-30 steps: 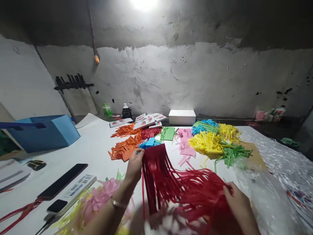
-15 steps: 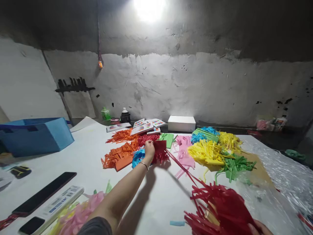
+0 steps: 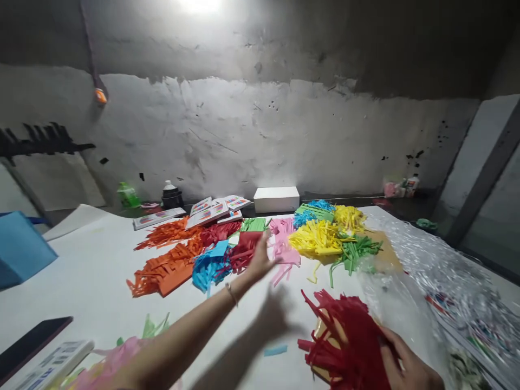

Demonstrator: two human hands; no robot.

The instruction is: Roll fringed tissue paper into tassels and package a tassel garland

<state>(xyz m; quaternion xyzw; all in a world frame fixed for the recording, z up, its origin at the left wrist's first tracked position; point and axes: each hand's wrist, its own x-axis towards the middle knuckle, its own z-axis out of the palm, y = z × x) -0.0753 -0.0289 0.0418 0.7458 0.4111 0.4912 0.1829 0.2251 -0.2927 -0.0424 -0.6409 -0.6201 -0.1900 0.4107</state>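
Observation:
My left hand (image 3: 261, 259) reaches out over the middle of the white table, thumb and fingers apart, holding nothing. Just beyond it lies a dark red fringed paper piece (image 3: 240, 254), with pink fringed paper (image 3: 285, 246) to its right. At the lower right my right hand (image 3: 412, 360) grips a red fringed paper bundle (image 3: 357, 341) by its side. Tan material shows among the bundle's strips. Blue fringed paper (image 3: 211, 265) and orange fringed paper (image 3: 168, 271) lie left of my left hand.
Yellow fringed paper (image 3: 314, 238) and green fringed paper (image 3: 357, 252) lie at the right, beside clear plastic wrap (image 3: 426, 281). A white box (image 3: 276, 199) stands by the wall. A phone (image 3: 30, 346) and a blue bin (image 3: 24, 249) are at the left.
My left hand has let go of the dark red fringed paper and opened. Red strips no longer stretch from there to the bundle. The view has turned right, showing more of my right hand.

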